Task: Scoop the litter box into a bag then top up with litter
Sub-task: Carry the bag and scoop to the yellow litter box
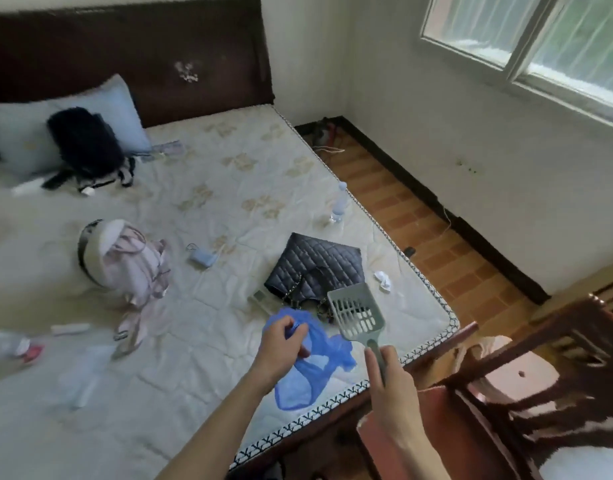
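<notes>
My left hand (280, 344) grips a thin blue plastic bag (315, 372), which hangs crumpled over the near corner of the bed. My right hand (389, 382) holds the handle of a pale green slotted litter scoop (355, 315), its blade pointing up and away above the mattress. No litter box and no litter supply are in view.
The bed (228, 209) carries a black quilted handbag (315, 268), a pink backpack (131, 265), a dark bag (86, 143) on a pillow, a water bottle (339, 204) and small items. A dark wooden chair (526, 386) stands at the right. Tiled floor (436, 244) runs between bed and wall.
</notes>
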The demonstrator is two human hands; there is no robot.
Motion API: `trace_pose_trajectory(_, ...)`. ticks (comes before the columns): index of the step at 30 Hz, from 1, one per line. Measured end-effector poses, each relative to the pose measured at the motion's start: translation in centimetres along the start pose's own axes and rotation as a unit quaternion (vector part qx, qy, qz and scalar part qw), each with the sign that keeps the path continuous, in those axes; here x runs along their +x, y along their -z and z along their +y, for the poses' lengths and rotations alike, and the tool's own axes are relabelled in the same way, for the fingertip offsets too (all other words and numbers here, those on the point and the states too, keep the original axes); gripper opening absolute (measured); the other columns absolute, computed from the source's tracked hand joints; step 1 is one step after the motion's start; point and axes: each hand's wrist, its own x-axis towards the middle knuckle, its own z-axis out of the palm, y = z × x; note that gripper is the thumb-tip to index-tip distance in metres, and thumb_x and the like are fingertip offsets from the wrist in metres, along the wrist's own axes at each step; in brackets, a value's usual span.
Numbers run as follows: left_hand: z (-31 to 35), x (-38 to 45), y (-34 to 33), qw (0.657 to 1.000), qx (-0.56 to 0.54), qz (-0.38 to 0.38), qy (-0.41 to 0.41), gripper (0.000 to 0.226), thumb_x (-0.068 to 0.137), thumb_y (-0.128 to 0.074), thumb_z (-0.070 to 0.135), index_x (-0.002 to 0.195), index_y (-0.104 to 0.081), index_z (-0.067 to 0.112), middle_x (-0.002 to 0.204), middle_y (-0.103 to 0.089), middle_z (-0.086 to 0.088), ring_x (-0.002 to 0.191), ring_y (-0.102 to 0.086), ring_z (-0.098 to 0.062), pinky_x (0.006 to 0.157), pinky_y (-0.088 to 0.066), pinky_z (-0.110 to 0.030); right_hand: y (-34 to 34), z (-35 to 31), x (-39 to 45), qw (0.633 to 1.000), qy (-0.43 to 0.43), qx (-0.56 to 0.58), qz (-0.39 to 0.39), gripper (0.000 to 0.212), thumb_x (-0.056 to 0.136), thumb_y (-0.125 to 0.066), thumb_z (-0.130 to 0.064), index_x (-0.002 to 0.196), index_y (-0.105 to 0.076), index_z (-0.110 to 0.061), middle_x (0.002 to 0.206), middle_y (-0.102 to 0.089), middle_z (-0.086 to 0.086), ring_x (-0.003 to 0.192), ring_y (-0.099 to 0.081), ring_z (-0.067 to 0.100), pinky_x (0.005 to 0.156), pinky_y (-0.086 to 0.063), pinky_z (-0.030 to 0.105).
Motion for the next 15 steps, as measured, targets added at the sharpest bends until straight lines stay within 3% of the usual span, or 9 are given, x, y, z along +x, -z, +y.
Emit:
trace_pose_trajectory(2, -0.6, -0.8, 1.9, 0.998, -0.024, 0.047, 0.013, 0.036, 0.1, -0.062, 0.021, 0.076, -0.035, 0.015, 0.07, -0.033, -0.007, 0.059, -0.05, -0.02, 0.059, -0.041, -0.033, -0.9, -1.2, 0.7, 0.998, 0.049, 0.005, -0.03, 0.018, 0.101, -0.049, -0.045, 0.099, -0.049, -0.027, 0.073, -0.067, -0.005, 0.067, -0.064, 0.021, 0.063, -0.049, 0.046)
trace_pose_trajectory(5, -1.3, -2.6, 5.1, 0.989, -0.065, 0.125, 0.037, 0.025, 0.096, -0.064, 0.024, 0.079, -0.046, 0.016, 0.076, -0.037, -0.006, 0.067, -0.036, -0.016, 0.063, -0.031, -0.031, -2.8, -3.1, 1.5, 0.991, 0.096, 0.008, -0.093, 0.013, 0.103, -0.048, -0.042, 0.103, -0.049, -0.029, 0.071, -0.065, -0.01, 0.065, -0.061, 0.018, 0.06, -0.045, 0.04)
trace_pose_trajectory(9, -2.2, -6.0, 9.7, 0.964, -0.138, 0.218, 0.059, 0.024, 0.097, -0.063, 0.022, 0.076, -0.058, 0.01, 0.064, -0.045, -0.008, 0.057, -0.041, -0.017, 0.053, -0.034, -0.023, -6.1, -5.8, 1.1, 0.975, 0.122, 0.001, -0.183, 0.017, 0.103, -0.049, -0.04, 0.105, -0.047, -0.023, 0.082, -0.068, 0.0, 0.077, -0.063, 0.03, 0.066, -0.043, 0.041)
trace_pose_trajectory(15, -5.3, -12.4, 16.6, 0.911, -0.211, 0.345, 0.081, 0.029, 0.1, -0.058, 0.022, 0.076, -0.064, 0.007, 0.051, -0.053, -0.004, 0.053, -0.05, -0.018, 0.056, -0.04, -0.026, -10.8, -11.0, -2.4, 0.946, 0.176, 0.015, -0.272, 0.02, 0.1, -0.056, -0.041, 0.091, -0.056, -0.023, 0.069, -0.067, -0.003, 0.063, -0.057, 0.015, 0.065, -0.046, 0.037)
